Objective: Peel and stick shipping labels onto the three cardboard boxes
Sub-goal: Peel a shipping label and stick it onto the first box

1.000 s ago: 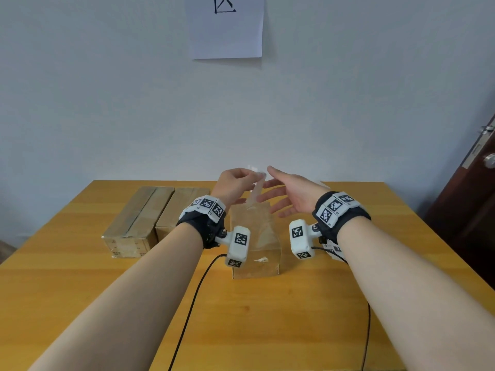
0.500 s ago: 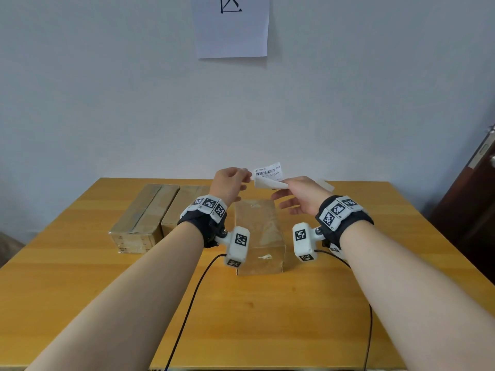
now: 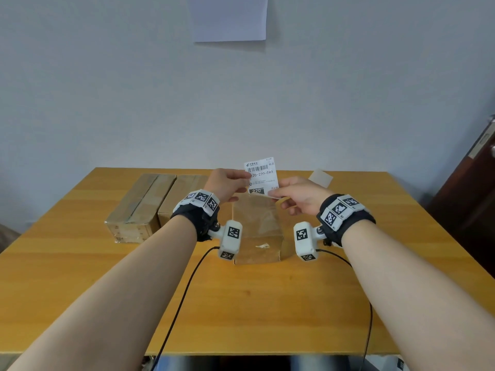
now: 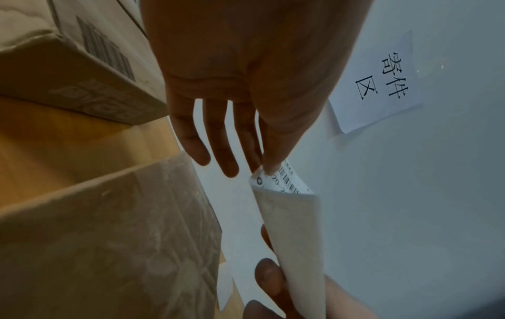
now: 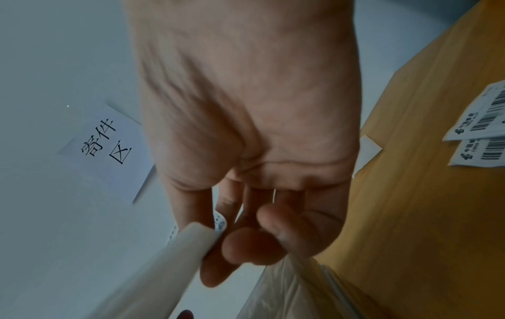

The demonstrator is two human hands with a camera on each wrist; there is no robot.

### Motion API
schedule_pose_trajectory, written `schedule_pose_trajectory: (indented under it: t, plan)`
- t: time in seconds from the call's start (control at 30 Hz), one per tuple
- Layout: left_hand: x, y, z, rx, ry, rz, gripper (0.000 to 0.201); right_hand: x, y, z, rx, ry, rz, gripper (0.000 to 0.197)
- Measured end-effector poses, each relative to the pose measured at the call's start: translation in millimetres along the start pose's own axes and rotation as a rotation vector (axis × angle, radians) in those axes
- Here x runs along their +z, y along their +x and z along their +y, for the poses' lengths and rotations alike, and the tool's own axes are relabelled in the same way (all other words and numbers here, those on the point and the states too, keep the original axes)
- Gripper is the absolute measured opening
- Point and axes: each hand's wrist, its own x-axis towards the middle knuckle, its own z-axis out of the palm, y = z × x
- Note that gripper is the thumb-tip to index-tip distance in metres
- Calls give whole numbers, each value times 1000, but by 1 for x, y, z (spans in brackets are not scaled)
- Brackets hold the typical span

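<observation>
Left hand point(image 3: 227, 184): pinching the label point(image 3: 261, 175) by its left edge (other fingers straight). Right hand point(image 3: 301, 195): pinching its lower right corner, above the box point(image 3: 257, 227).

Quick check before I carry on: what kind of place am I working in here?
Probably a parcel-sending station in a plain room: a wall sign reads 寄件区 (mailing area), taped cardboard boxes sit on a wooden table, and barcoded shipping labels lie loose on it.
</observation>
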Motion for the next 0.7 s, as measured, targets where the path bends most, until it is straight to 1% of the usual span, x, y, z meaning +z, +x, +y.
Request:
schedule_pose_trajectory:
  t: [0.1, 0.2, 0.27, 0.33, 0.43, 0.57, 0.7]
  plan:
    - [0, 0, -7, 1, 53, 3, 19, 3, 0, 3, -1, -20, -20, 28]
    - [-1, 0, -15, 15, 144, 51, 22, 6, 2, 7, 3, -60, -37, 48]
    - [-1, 2, -21, 30, 172, 69, 21, 9, 2, 9, 14, -82, -28, 55]
    - [-2, 4, -27, 39, 195, 52, 20, 12, 1, 12, 37, -79, -2, 53]
    - [-2, 6, -29, 29, 226, 27, 20, 14, -2, 14, 50, -107, 18, 45]
    - [-2, 6, -32, 25, 259, -11, 22, 14, -6, 10, 35, -249, 10, 28]
    - [-3, 6, -37, 24, 312, -39, 27, 14, -8, 8, 10, -376, -11, 22]
